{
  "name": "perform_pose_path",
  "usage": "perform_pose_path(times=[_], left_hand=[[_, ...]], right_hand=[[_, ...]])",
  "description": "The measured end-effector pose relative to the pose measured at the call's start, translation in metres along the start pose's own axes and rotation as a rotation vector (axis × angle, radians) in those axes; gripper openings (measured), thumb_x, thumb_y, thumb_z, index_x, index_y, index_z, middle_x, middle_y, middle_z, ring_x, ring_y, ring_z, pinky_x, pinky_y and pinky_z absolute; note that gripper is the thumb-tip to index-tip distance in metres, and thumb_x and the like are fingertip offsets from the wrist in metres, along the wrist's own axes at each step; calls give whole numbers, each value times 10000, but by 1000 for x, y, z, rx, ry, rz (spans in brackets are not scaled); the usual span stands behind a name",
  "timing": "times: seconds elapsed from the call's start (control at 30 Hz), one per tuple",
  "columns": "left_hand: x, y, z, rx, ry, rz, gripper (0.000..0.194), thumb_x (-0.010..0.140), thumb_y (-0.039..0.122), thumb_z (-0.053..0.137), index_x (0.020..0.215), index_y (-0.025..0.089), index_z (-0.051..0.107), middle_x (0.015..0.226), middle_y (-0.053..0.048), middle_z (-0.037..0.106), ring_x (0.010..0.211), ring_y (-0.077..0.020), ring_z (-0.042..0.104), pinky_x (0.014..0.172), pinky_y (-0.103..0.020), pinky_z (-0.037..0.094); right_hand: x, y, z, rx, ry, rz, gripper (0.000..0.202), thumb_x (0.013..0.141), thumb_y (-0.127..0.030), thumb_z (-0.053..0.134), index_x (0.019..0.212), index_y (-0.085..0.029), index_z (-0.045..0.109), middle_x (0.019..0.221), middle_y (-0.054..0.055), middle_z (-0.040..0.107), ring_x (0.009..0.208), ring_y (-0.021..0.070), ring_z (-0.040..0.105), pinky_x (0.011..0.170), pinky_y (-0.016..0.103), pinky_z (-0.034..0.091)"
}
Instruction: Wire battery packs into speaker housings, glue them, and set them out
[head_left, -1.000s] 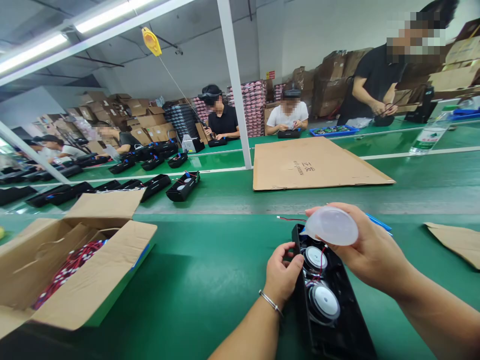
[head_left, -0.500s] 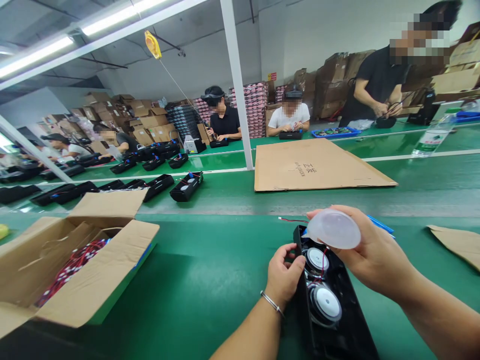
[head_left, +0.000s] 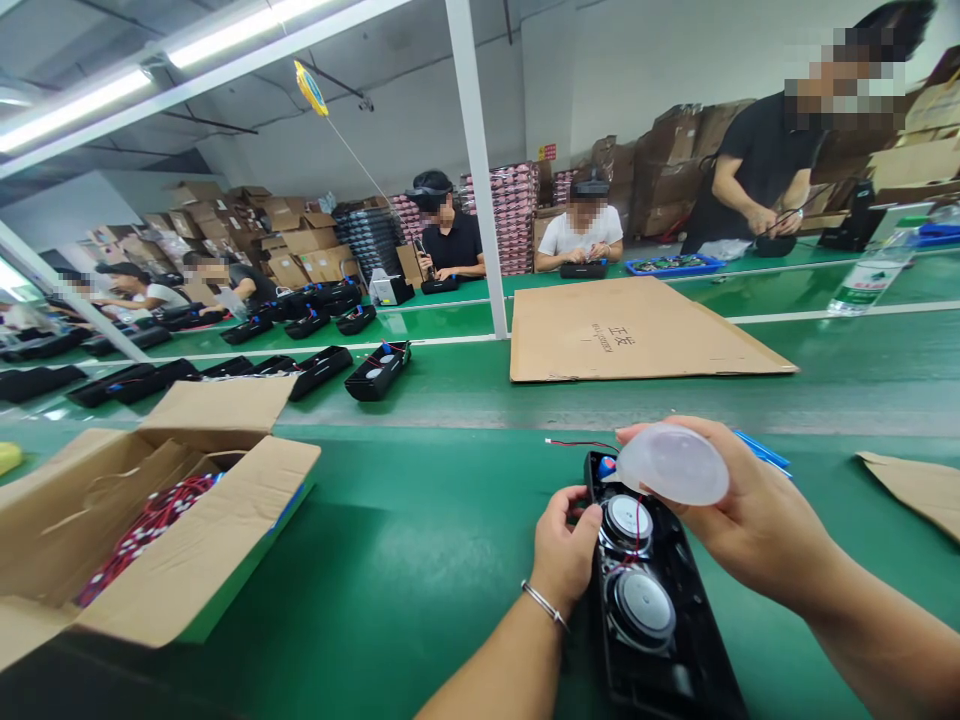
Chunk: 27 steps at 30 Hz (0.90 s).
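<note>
A black speaker housing [head_left: 694,625] lies on the green bench, with two round silver speakers [head_left: 646,606] in it. At its left wall, my left hand [head_left: 568,545] closes its thumb and fingers around the edge. My right hand [head_left: 739,490] grips a translucent white squeeze bottle [head_left: 675,463] over the far end. The bottle's narrow tip points left, close to a blue part [head_left: 607,466] inside the housing. A thin red-and-black wire [head_left: 577,443] with a white plug sticks out past the far end.
An open carton [head_left: 247,520] of red wires stands at left. Flat cardboard [head_left: 645,330] lies beyond the housing, blue strips [head_left: 761,452] behind my right hand. Several black housings [head_left: 379,372] line the belt. A water bottle [head_left: 874,275] stands far right; co-workers [head_left: 577,235] sit opposite.
The housing has shifted slightly left and turned a little. The squeeze bottle has moved a little right and down, showing more of the blue part. Both hands keep their hold.
</note>
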<state>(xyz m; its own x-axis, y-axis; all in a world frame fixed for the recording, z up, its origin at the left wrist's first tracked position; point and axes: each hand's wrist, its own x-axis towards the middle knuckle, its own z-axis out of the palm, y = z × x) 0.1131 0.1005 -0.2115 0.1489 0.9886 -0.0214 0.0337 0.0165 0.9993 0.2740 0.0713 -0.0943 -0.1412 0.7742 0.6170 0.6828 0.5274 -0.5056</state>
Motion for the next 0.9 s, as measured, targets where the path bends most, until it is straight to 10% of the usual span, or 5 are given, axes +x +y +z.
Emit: perform_pose_path(times=[0.9], left_hand=[[3, 1, 1, -37, 62, -71, 421, 715, 234, 645, 1103, 115, 533, 1136, -151, 600, 987, -214, 590, 861, -313, 470]], right_hand=[[-6, 21, -3, 53, 42, 147, 339, 854, -410, 526, 1153, -272, 441, 1116, 30, 601, 1002, 236, 566, 843, 409, 476]])
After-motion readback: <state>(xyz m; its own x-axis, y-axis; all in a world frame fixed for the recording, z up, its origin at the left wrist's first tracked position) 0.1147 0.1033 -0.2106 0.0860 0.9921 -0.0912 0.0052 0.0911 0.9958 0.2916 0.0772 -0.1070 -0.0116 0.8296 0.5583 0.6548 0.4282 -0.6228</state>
